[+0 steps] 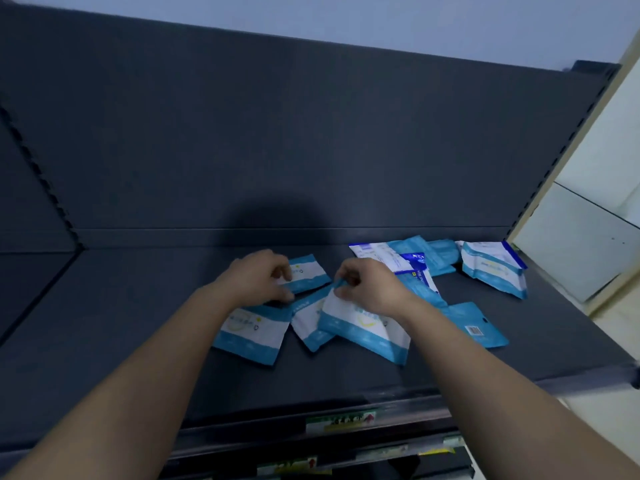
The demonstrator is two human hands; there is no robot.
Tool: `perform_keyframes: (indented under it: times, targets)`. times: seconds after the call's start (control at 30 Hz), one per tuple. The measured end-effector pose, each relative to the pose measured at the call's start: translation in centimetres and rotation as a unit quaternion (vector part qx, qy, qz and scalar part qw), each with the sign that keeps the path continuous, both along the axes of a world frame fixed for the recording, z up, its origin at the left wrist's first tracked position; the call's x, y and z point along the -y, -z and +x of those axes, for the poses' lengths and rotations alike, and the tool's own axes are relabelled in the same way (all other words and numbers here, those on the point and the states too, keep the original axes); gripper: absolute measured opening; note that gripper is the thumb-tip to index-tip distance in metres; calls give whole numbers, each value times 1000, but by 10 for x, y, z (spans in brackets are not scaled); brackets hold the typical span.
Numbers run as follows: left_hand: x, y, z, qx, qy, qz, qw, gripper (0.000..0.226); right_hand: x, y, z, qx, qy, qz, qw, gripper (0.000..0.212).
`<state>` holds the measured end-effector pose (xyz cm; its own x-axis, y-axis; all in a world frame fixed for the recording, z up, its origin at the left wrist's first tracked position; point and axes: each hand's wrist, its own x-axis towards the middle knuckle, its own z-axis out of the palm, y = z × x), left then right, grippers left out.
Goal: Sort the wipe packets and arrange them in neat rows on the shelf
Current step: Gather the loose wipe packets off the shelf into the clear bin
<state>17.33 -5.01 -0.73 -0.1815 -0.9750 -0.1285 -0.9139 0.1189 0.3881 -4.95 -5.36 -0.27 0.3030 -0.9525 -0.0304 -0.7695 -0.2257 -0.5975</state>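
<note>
l hand (pixel 254 277) grips far pkt (pixel 311 271), r hand (pixel 369 289) front pkt (pixel 360 332)

A dark grey metal back panel (pixel 311 133) filled most of the view, rising from the shelf (pixel 138 306) to a pale blue-grey wall (pixel 415 22) above. Slotted uprights framed the unit, one on the left (pixel 38 168) and one on the right (pixel 561 161). A soft, broad shadow (pixel 277 216) lay low on the panel, and the light was dim and bluish throughout. Along the front edge ran a price strip with a green and red label (pixel 341 420); a second labelled strip (pixel 287 465) showed on the tier below. To the right stood a cream-coloured surface (pixel 602 150) crossed by thin dark seams.
</note>
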Motion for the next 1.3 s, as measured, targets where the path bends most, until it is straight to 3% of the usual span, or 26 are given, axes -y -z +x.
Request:
perform_keyframes:
  times: [0.03,0.1,0.17,0.23,0.33,0.5,0.67,0.8,0.9,1.0,1.1,1.17,1.3]
  targets:
    - [3,0,1,28,11,54,998,66,3,1,2,5,-23,18,1000,19]
    - [7,-1,3,72,21,166,983,114,7,1,0,-30,-77,85,993,55]
    - [9,0,5,89,20,164,982,123,11,2,-2,-89,-109,130,982,83]
    - [9,1,3,108,-5,107,988,118,17,3,-2,-161,-130,86,975,87]
    - [3,3,0,106,-53,103,988,100,24,5,3,-211,-123,63,968,77]
    - [-18,7,4,-26,-168,92,981,87,27,4,1,-180,-138,71,971,54]
    - [-40,-7,5,-109,-253,-62,959,69,22,2,1,-89,-118,63,987,47]
    - [-62,-14,13,36,-209,101,972,92,18,8,6,-32,-89,27,995,29]
    - [-79,1,10,30,-239,135,961,95,12,15,6,0,-53,3,999,24]
    - [-94,4,7,-65,-323,119,937,101,5,19,7,60,-27,-17,998,27]
    - [-113,0,1,-147,-380,82,909,66,-2,18,14,158,0,-21,987,27]
    - [-126,-4,-2,-187,-416,6,890,47,-9,14,25,225,14,-17,974,27]
    - [-161,-10,4,-349,-482,-133,793,29,-31,4,62,370,12,8,929,23]
